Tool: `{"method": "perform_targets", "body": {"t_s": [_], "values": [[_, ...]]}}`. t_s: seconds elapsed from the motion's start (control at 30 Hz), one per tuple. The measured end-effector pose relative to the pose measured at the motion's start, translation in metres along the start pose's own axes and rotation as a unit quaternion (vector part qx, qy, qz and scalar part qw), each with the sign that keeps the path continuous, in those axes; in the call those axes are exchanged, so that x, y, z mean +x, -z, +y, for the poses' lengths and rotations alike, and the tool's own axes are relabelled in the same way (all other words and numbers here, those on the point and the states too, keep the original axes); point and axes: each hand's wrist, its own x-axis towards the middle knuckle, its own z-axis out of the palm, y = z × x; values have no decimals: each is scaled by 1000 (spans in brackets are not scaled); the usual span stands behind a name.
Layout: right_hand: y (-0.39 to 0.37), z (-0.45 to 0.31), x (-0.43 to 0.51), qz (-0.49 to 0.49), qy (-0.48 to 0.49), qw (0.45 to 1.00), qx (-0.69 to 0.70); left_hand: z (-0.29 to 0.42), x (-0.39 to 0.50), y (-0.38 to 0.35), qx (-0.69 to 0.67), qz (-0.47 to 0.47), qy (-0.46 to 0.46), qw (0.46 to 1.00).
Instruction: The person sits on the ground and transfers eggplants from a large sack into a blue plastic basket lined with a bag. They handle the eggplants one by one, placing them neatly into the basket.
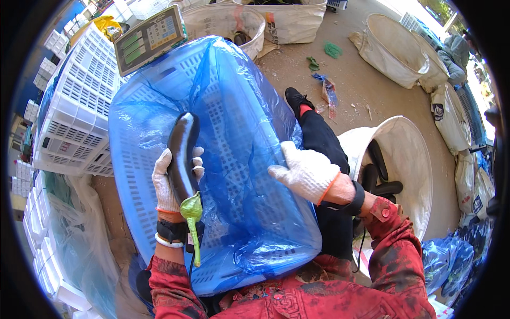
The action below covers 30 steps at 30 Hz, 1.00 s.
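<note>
My left hand (169, 183), in a white knit glove, is closed around a long dark eggplant (184, 155) whose green stem points back toward me. It holds the eggplant above a plastic crate (131, 191) lined with a thin blue plastic bag (239, 199). No produce shows inside the lined crate. My right hand (306, 167), gloved the same way, is over the crate's right edge with thumb and fingers apart and nothing in it. A white woven sack (414, 167) with several eggplants (376, 175) inside stands beside my right leg.
A digital scale display (149, 40) rises at the crate's far left corner. Stacked white crates (79, 95) are at left. More woven sacks (223, 24) stand beyond, and an open sack (394, 48) is at far right. Scraps, including green netting (332, 49), lie on the floor.
</note>
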Motion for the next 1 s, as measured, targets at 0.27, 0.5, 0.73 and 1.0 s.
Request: {"method": "perform_targets", "body": {"t_s": [0.27, 0.5, 0.73, 1.0], "values": [[11, 27, 16, 201, 47, 953, 220, -6, 19, 36, -203, 27, 88, 975], [7, 65, 77, -26, -113, 813, 571, -8, 8, 21, -193, 22, 78, 978], [-19, 66, 102, -70, -89, 786, 608, 7, -18, 10, -177, 23, 48, 983], [-14, 97, 142, -43, -80, 836, 541, 19, -39, 12, -148, -6, 36, 988]]}}
